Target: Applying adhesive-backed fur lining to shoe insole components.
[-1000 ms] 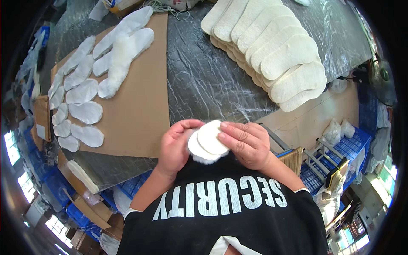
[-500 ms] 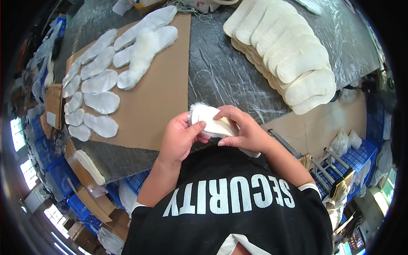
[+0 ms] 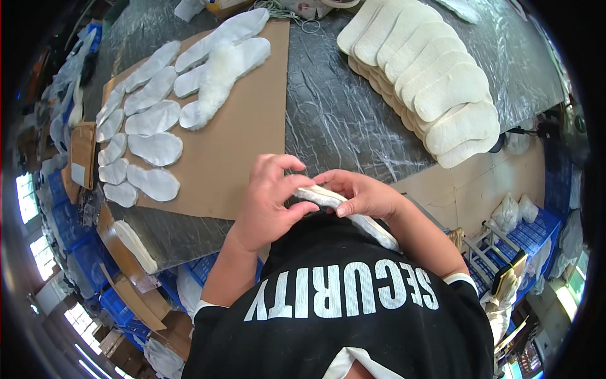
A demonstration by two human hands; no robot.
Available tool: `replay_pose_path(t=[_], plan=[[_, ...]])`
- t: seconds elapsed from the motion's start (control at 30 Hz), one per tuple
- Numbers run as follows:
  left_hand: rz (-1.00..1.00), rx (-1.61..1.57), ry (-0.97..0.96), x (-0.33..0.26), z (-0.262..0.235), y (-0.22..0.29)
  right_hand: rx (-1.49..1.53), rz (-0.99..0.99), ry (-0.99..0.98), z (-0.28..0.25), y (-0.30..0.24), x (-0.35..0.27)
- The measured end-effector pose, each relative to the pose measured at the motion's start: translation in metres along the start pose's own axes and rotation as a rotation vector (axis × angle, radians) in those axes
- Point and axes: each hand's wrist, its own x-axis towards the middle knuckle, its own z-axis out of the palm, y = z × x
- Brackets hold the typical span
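A furry white insole (image 3: 372, 230) with a cream backing is turned edge-on in front of my chest, slanting down to the right. My right hand (image 3: 368, 197) pinches it near the middle, thumb on the near side and fingers behind. Around its upper left end curve the thumb and index finger of my left hand (image 3: 270, 201), one on each side, while another finger is raised. The lower end of the insole reaches toward my right forearm, against my black shirt.
White insoles (image 3: 154, 118) lie in rows on a brown cardboard sheet (image 3: 233, 145) at left, one fur side up. Overlapping cream insoles (image 3: 435, 76) are piled at right on the dark plastic-covered table (image 3: 328, 107). Cord (image 3: 278, 11) lies at the far edge; blue crates (image 3: 527, 237) stand right.
The insole has tilted from its cream face showing to edge-on. My left hand has shifted its hold, its fingers lifting and spreading more around the end. The view has shifted slightly.
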Motion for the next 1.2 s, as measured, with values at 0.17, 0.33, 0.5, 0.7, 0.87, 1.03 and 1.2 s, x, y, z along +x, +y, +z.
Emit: replay_pose_path(t=[0.17, 0.33, 0.5, 0.7, 0.87, 1.03, 1.2], plan=[[0.268, 0.251, -0.081, 0.004, 0.004, -0.003, 0.259, -0.035, -0.17, 0.007, 0.009, 0.001], [0.385, 0.284, -0.008, -0.001, 0.008, -0.003, 0.294, -0.086, -0.173, 0.014, 0.013, -0.002], [0.355, 0.37, 0.023, -0.011, 0.008, -0.001, 0.189, 0.013, -0.067, 0.03, 0.003, -0.005], [0.352, 0.403, 0.045, -0.02, 0.009, 0.0, 0.243, 0.063, 0.034, 0.043, 0.009, -0.006], [0.356, 0.495, -0.069, -0.029, 0.005, -0.004, 0.201, 0.069, 0.162, 0.054, 0.022, 0.002], [0.258, 0.482, -0.055, -0.029, -0.003, 0.006, 0.24, 0.116, 0.249, 0.063, 0.02, 0.007], [0.408, 0.49, -0.078, -0.027, -0.014, 0.002, 0.339, 0.015, 0.197, 0.075, 0.021, 0.021]])
